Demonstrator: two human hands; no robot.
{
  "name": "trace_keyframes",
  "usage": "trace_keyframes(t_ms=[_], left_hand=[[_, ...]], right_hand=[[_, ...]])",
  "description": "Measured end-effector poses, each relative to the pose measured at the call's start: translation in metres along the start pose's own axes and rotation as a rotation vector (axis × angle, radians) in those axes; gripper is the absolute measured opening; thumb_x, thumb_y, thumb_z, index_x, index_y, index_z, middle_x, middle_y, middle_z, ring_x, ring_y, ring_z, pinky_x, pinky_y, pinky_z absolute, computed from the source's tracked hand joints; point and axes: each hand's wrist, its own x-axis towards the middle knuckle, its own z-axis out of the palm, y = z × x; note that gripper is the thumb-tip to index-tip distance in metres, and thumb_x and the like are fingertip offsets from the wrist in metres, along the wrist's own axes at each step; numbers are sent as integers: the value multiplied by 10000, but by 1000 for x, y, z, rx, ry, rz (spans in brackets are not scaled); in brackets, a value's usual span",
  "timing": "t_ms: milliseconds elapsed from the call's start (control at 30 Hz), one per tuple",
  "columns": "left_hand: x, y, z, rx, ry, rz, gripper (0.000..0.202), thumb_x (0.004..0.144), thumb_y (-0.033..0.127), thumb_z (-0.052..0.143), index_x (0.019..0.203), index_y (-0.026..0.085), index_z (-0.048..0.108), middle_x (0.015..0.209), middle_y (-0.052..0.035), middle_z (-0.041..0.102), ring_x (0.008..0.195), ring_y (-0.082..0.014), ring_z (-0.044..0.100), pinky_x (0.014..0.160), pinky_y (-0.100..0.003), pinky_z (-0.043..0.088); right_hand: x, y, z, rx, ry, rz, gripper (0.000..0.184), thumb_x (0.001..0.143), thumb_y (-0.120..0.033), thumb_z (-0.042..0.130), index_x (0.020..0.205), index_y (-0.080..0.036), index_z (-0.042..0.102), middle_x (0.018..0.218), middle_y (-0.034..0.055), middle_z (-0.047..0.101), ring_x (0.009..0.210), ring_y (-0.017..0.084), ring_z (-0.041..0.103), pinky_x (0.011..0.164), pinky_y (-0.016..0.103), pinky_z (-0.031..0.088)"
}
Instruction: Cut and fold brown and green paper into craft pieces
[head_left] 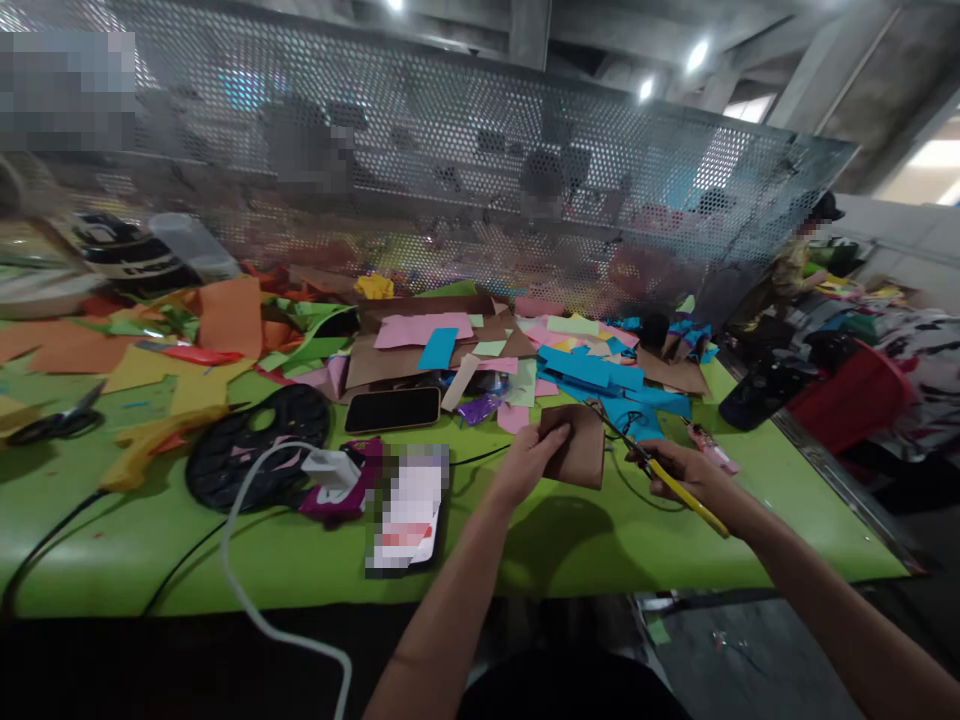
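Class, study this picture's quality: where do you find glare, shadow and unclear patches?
Head view: ceiling lights flare white; head view: a shadow darkens the green table below the brown sheet; head view: shapes behind the metal screen look murky; head view: blocky pixels cover much of the lit phone.

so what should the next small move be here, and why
Probably have the right hand line up the yellow-handled tool with the upper right corner of the brown piece. The left hand grips that piece by its left side, and the tool's dark tip lies close by that corner, though whether it touches is hard to tell.
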Motion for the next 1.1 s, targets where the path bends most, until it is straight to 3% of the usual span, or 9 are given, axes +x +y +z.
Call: trace_keyframes(t_ms=[333,833,1100], left_hand=[[-1,-1,-2,17,-86,-34,435,791,508,625,973,122,711,1026,-82,709,961,-224,608,817,-296,470],[-2,-3,-4,21,-184,-142,511,742,567,662,970,114,717,949,-89,725,828,-208,634,714,-281,463],[-3,-4,-5,-39,-195,-212,479,709,543,709,935,120,720,925,-95,732,787,-191,641,675,-267,469]], right_hand=[[-13,2,-21,-147,-40,83,483,718,-465,742,1120,-206,671,909,39,669,815,220,594,704,309,465],[-22,2,-31,-163,-104,88,488,713,-488,745,1112,-211,701,1004,59,706,887,259,641,788,347,489],[-26,15,-27,-112,-114,85,519,723,-491,729,1153,-204,681,1032,75,706,933,277,643,807,355,499]])
